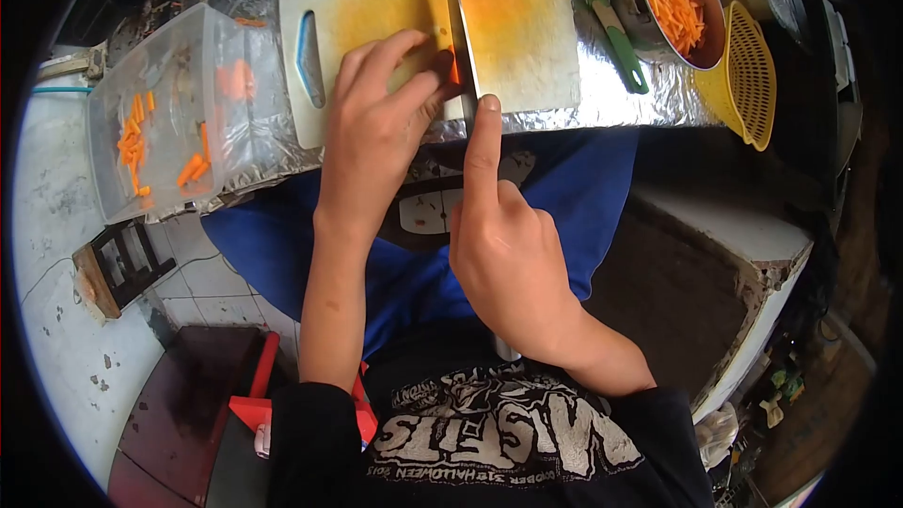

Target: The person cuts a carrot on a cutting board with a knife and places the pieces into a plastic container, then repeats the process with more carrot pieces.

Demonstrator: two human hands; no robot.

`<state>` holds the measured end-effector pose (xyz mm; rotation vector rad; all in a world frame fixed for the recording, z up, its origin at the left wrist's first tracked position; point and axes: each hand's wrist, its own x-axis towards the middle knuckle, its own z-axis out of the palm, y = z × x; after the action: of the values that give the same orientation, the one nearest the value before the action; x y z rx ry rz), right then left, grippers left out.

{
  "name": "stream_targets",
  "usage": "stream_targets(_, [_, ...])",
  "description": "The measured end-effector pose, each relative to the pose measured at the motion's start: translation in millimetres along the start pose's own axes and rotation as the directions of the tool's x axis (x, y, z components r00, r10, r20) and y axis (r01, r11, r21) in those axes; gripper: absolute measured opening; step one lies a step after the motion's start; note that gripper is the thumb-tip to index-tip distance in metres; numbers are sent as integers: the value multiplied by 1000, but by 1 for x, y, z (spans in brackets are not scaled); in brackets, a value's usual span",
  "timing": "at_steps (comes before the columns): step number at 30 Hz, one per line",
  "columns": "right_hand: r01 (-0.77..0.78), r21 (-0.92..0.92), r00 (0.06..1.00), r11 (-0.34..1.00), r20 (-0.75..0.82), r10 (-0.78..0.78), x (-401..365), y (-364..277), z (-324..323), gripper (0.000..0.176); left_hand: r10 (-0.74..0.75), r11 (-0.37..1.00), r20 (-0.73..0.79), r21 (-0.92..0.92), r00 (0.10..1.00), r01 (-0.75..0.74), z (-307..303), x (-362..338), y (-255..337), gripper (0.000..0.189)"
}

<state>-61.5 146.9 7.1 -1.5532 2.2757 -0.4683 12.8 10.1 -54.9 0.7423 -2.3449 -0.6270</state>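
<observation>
A white cutting board, stained orange, lies on a foil-covered counter. My right hand grips a large knife, index finger stretched along the blade's spine. The blade stands edge-down on the board. My left hand rests on the board just left of the blade, fingers curled over a small orange carrot piece that touches the blade; most of that piece is hidden.
A clear plastic box with several carrot pieces stands left of the board. A steel bowl of carrot strips, a green-handled peeler and a yellow strainer sit right. A dark stool stands below left.
</observation>
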Motion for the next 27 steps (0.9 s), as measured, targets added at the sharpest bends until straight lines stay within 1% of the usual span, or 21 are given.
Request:
stream_targets(4, [-15,9,1000,1000,-1,15,4,0,5,85,2,1000,-10,-12,1000,-2,2,-1,-4,17])
stream_targets(7, [28,24,999,999,-27,-27,8,5,9,85,14,1000,-4,5,1000,-14,2,-1,-5,18])
stream_targets(9, [-5,-30,1000,1000,6,5,8,1,10,87,8,1000,-4,-3,1000,-8,3,-1,-5,17])
stream_targets(10, [-6,-29,1000,1000,3,6,9,0,12,87,7,1000,-7,-11,1000,-7,3,-1,-4,17])
stream_targets(12, [-8,-104,1000,995,-7,7,13,-2,17,87,11,1000,-1,-9,1000,-11,3,-1,-5,16])
stream_targets(13, [-4,-101,1000,995,-16,2,17,-1,17,87,10,1000,2,-7,1000,-10,2,-1,-5,16])
stream_targets(16, [14,-72,998,997,-52,-17,28,5,16,87,37,999,-3,8,999,-37,1,0,-6,15])
stream_targets(19, [-4,120,1000,993,-22,6,42,15,15,83,33,999,-7,6,999,-33,1,-1,-4,17])
stream_targets(22, [8,163,998,987,-64,2,53,22,12,81,29,999,-7,19,1000,-29,2,-1,-1,20])
stream_targets(23, [-29,152,997,988,-66,40,57,24,9,80,19,999,-15,28,1000,-19,3,-1,3,21])
stream_targets(24, [-20,151,997,988,-75,31,58,27,6,80,11,999,-24,35,1000,-10,4,0,5,23])
stream_targets(26, [7,208,978,978,-203,36,60,36,-1,71,19,999,-41,48,999,-17,5,-1,3,25])
stream_targets(27, [24,198,982,980,-191,15,57,37,-10,75,0,999,-39,34,999,2,6,-1,2,26])
